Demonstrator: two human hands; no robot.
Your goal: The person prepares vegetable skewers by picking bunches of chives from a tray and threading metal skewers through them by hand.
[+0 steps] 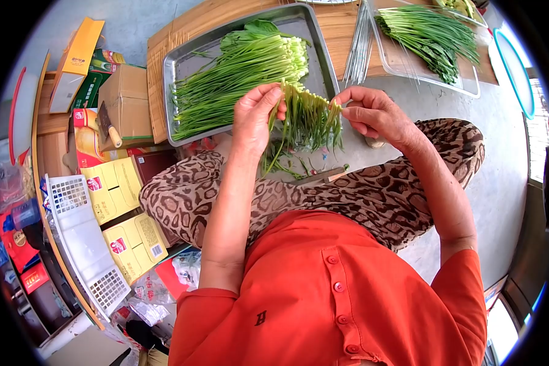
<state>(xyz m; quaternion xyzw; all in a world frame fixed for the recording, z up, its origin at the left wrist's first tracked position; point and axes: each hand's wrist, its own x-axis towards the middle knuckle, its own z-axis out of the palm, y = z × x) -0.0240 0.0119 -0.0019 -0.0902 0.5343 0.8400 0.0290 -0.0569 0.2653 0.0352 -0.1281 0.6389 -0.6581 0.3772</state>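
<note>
Between my two hands, a row of limp dark green vegetable stems [311,119] hangs side by side, apparently strung on a thin skewer. My left hand [259,113] pinches the row's left end, and my right hand [372,114] pinches its right end. Just behind my left hand, a metal tray [328,52] holds a large bundle of long green stems [238,79] with pale ends. Thin metal skewers [360,46] lie on the wooden table right of the tray.
A clear plastic tray [468,86] with green stalks [430,36] stands at the back right. A knife [323,175] lies below my hands. Yellow boxes [113,189], a cardboard box [127,97], a cleaver [108,125] and a white basket [82,235] are at the left.
</note>
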